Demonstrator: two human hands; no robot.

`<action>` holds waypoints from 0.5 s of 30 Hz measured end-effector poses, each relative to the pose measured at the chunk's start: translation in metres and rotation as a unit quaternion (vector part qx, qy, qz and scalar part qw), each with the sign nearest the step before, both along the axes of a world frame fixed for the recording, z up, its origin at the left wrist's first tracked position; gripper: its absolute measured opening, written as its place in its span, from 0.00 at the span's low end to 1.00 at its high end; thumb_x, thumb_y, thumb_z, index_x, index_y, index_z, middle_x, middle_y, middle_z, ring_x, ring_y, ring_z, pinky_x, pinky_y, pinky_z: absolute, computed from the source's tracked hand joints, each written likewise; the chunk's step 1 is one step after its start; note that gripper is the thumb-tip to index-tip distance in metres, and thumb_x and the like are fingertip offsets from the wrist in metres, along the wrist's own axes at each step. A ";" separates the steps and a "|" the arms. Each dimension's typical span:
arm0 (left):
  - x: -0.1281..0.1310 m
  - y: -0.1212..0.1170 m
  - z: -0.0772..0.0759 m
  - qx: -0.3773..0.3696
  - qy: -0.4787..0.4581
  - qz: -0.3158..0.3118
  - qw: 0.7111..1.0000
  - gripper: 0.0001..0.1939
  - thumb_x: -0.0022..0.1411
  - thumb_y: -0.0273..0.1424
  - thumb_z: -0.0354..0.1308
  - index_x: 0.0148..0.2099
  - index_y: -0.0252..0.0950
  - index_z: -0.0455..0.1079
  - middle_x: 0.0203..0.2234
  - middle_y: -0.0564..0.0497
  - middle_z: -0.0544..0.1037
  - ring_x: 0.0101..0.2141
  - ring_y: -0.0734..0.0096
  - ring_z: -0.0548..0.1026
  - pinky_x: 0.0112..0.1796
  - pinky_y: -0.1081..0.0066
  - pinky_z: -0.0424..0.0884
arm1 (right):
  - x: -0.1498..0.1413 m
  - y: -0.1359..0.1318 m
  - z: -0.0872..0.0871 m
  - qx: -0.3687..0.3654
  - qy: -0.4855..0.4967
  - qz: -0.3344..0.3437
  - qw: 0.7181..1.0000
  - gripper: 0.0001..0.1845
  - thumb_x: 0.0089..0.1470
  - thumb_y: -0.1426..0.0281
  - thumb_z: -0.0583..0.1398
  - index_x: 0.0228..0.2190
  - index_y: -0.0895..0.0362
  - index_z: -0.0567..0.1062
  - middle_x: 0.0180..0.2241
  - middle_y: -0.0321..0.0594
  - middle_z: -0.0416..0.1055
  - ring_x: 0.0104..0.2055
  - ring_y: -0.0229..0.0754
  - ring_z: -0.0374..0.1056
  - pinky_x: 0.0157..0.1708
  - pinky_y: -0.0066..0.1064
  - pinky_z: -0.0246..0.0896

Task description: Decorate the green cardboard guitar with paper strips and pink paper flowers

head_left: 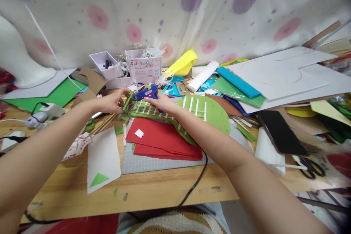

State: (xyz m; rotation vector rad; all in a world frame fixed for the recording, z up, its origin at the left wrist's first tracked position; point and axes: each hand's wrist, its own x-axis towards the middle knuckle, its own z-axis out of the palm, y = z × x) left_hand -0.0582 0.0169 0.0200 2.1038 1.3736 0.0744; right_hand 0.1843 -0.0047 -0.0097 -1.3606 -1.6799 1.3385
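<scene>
My right hand (161, 103) grips a blue hot glue gun (144, 93), its nozzle pointing left. The gun is over the narrow end of a long green shape (218, 116), which has white strips fixed across it and widens to a round end at the right. My left hand (116, 101) has its fingers closed around the green edge at that narrow end. Below lie red sheets (164, 140) with a small white square (139, 133) on top. Part of the green shape is hidden behind my right forearm.
A grey cutting mat (153, 166) lies under the red sheets. A black cord (197, 179) runs to the table's front edge. A phone (282, 131) and scissors (312, 168) are at right. White boxes (145, 71) and coloured rolls stand behind; a paper sheet (103, 157) lies at left.
</scene>
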 end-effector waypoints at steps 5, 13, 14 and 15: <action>0.000 0.000 -0.001 0.007 -0.002 -0.001 1.000 0.45 0.39 0.38 0.64 0.60 0.42 0.54 0.56 0.42 0.65 0.38 0.65 0.75 0.38 0.63 0.75 | 0.000 0.005 -0.003 0.007 0.004 -0.002 1.000 0.15 0.58 0.60 0.61 0.31 0.56 0.64 0.19 0.28 0.62 0.16 0.29 0.57 0.14 0.20 0.54; 0.000 0.001 0.001 0.003 0.003 0.000 1.000 0.44 0.38 0.37 0.63 0.59 0.41 0.54 0.54 0.43 0.67 0.38 0.65 0.75 0.39 0.62 0.75 | -0.001 0.007 -0.005 0.015 0.003 -0.015 1.000 0.14 0.59 0.62 0.60 0.30 0.56 0.63 0.19 0.27 0.61 0.16 0.28 0.56 0.15 0.20 0.54; 0.001 0.001 0.001 0.004 0.003 0.000 1.000 0.43 0.38 0.36 0.63 0.59 0.41 0.54 0.54 0.43 0.67 0.37 0.65 0.75 0.39 0.62 0.75 | -0.001 0.007 -0.005 0.016 -0.001 -0.019 1.000 0.14 0.59 0.62 0.61 0.30 0.56 0.63 0.19 0.27 0.61 0.16 0.28 0.56 0.15 0.20 0.54; 0.001 0.000 0.001 0.006 0.001 0.000 1.000 0.43 0.38 0.36 0.62 0.59 0.41 0.54 0.54 0.43 0.67 0.37 0.65 0.75 0.38 0.62 0.74 | -0.001 0.008 -0.005 0.017 -0.003 -0.022 1.000 0.14 0.59 0.62 0.61 0.31 0.56 0.63 0.19 0.27 0.61 0.16 0.28 0.56 0.15 0.20 0.54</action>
